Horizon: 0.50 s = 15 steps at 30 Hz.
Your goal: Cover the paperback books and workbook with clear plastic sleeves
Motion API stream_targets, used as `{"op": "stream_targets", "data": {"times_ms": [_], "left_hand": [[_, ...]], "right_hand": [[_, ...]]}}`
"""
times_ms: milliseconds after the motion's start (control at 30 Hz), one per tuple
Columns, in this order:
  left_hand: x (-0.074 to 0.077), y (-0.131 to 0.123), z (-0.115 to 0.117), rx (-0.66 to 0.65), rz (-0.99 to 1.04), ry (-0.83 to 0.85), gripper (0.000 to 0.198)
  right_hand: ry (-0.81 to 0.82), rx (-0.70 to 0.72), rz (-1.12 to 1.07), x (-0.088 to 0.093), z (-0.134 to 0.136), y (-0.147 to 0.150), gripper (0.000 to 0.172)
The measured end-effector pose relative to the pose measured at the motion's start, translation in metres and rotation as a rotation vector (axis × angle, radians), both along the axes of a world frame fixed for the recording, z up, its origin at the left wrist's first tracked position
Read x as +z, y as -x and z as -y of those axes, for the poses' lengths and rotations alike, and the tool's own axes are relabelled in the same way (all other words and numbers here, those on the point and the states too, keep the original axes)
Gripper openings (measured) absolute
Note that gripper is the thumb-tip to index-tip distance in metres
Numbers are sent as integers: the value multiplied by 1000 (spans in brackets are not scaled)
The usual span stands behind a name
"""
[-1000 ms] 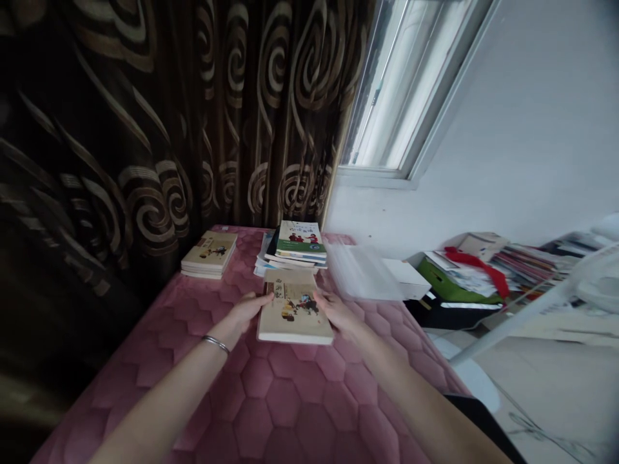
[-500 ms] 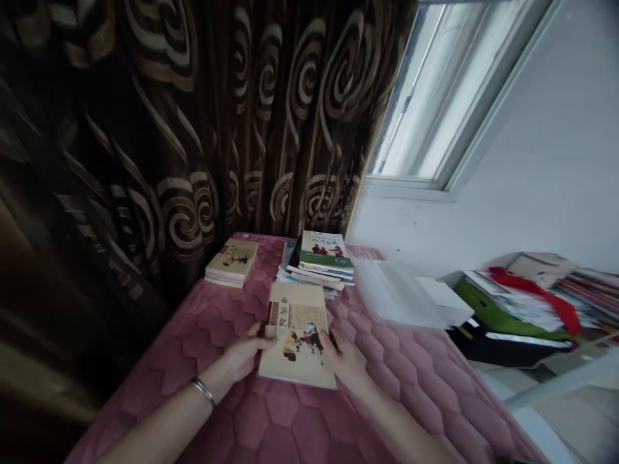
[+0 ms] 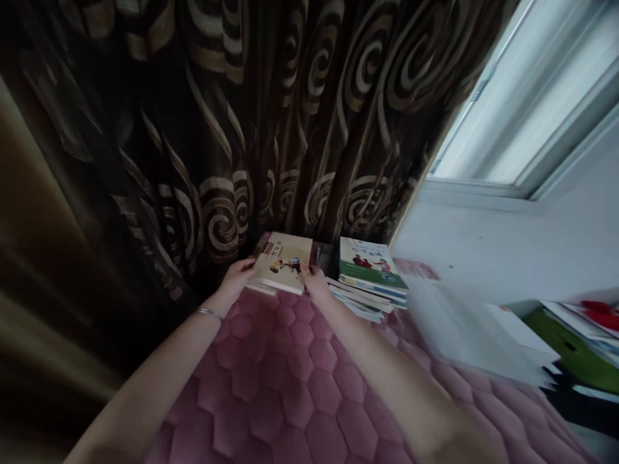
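Observation:
Between both hands is a cream book [image 3: 285, 274] with Chinese characters and small painted figures on its cover. My left hand [image 3: 236, 274] grips its left edge, and my right hand [image 3: 315, 278] closes on the right edge with the thumb on the cover. The book is over a small stack of similar books [image 3: 262, 289], mostly hidden beneath it; whether it rests on them I cannot tell. A silver bracelet circles my left wrist. Just right of my right hand lies a taller pile of books [image 3: 370, 274], topped by a green and white cover.
A pink quilted mattress [image 3: 290, 374] spreads under everything. Dark patterned curtains [image 3: 300, 129] hang close behind the books. On the right are a blurred whitish translucent sheet [image 3: 464, 328], a white box [image 3: 525, 335] and a green item [image 3: 570, 341] by the wall.
Both hands have carried the cream book forward and left, from in front of the taller pile to over the small stack. The view has turned left.

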<state>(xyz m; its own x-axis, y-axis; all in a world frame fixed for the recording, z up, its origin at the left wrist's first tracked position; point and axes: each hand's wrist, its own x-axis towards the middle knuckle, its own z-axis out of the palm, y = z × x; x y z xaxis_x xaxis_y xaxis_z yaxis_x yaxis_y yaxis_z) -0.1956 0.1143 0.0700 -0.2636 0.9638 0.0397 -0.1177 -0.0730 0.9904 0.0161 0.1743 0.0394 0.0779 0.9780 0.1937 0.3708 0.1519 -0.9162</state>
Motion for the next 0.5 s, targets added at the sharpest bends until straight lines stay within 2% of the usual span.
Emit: {"op": "stream_targets", "data": {"times_ms": [100,200,300,500], "left_hand": [[-8,19,-24,25,-92,-8,32],[-16,33,-37,40,-194,-14,28],[-25,42,-42,60,-299,2,30],[-45,52,-44,62,-538,78,47]], "right_hand": [[38,-11,8,-3,-29,25,51],[67,-24,60,-6,-48,40,47],[104,-44,148,-7,-57,47,43],[195,-72,338,-13,-66,56,40]]}}
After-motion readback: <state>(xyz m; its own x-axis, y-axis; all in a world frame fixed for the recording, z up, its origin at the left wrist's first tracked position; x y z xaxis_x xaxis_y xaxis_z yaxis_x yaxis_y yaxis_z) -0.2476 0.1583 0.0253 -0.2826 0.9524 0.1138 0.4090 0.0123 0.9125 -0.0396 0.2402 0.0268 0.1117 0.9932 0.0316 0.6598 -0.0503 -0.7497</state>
